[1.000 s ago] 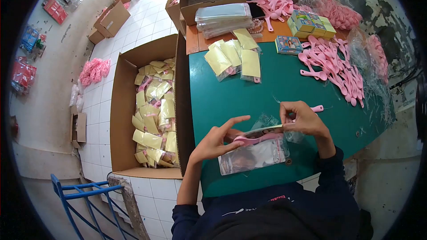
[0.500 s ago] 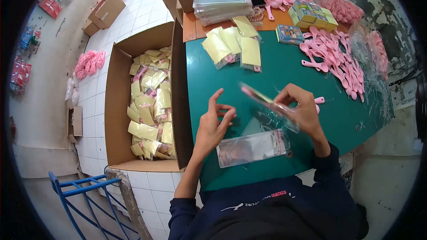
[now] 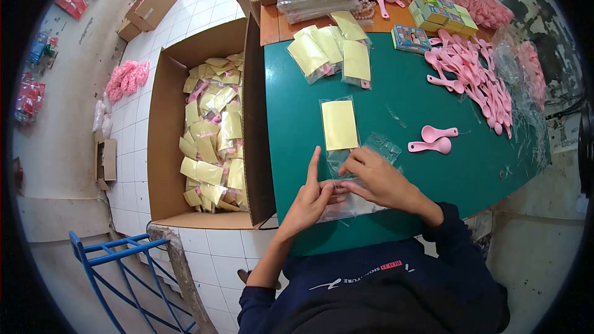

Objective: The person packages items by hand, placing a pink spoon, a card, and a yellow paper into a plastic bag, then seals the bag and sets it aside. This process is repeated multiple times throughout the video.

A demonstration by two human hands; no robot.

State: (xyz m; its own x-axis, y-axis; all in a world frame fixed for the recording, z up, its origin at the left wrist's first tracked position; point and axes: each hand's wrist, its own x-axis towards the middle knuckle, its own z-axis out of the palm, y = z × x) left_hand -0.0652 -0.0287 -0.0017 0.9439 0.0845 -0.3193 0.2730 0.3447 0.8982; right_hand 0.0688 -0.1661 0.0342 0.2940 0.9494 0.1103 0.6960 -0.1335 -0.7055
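A clear plastic bag with a yellow card [image 3: 339,125] lies flat on the green table, its lower end toward me. My right hand [image 3: 378,179] bends over that lower end, thumb and fingers closed on the clear plastic. Meeting it from the left is my left hand [image 3: 314,196], index finger stretched out, thumb and other fingers together at the bag's edge; their exact hold is partly hidden. Under both hands lies a stack of clear bags [image 3: 365,208], mostly covered. Two pink measuring spoons [image 3: 438,138] rest right of the bag.
A cardboard box [image 3: 166,142] full of packed bags stands left of the table. Packed bags [image 3: 309,55], small printed boxes [image 3: 411,39] and a heap of pink spoons [image 3: 473,80] lie farther back. A blue metal frame [image 3: 117,248] stands at lower left.
The bag with the yellow card went from my raised right hand onto the table, card side up. Both hands came together at its lower end. The two spoons now show fully.
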